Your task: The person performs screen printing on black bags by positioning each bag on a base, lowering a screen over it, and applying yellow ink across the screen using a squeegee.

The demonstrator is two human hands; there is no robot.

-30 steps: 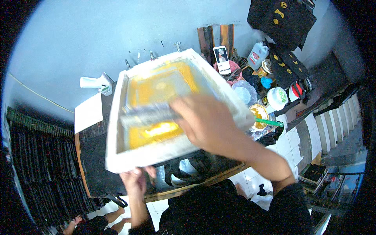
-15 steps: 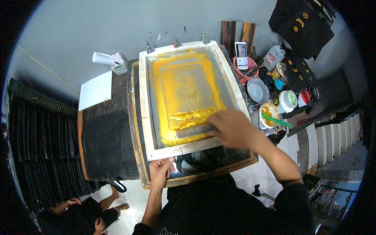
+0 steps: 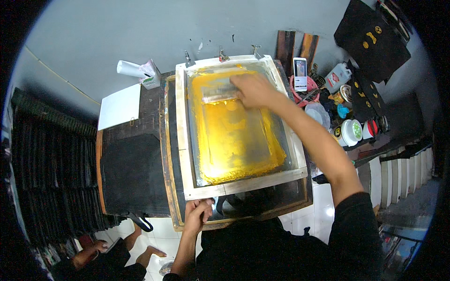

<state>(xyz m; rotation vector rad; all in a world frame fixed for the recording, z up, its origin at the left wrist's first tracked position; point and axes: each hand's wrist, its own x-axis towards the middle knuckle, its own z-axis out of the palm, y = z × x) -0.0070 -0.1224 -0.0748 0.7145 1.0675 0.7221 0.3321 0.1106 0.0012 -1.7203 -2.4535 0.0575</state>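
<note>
A white wooden screen-printing frame (image 3: 183,136) lies on a dark board (image 3: 281,194), its mesh coated with yellow ink (image 3: 229,150). My right hand (image 3: 253,90) is closed round a squeegee (image 3: 218,99), which is blurred and presses on the far part of the mesh. A ridge of ink lies along the squeegee's near side. My left hand (image 3: 198,213) is at the frame's near left corner, its fingers curled against the near edge, partly under it. Clamps (image 3: 222,55) stand along the frame's far edge.
Black fabric (image 3: 133,173) lies left of the board, near a white sheet (image 3: 119,107). On the right are a phone (image 3: 300,74), a white tub (image 3: 350,132) and a jug (image 3: 338,77). Black pieces hang at far left. Another person's legs (image 3: 150,255) show at lower left.
My right hand has pushed the squeegee from the near end of the mesh to its far part. The ink has moved with it, and the printed motif is covered. My left hand stays at the near edge.
</note>
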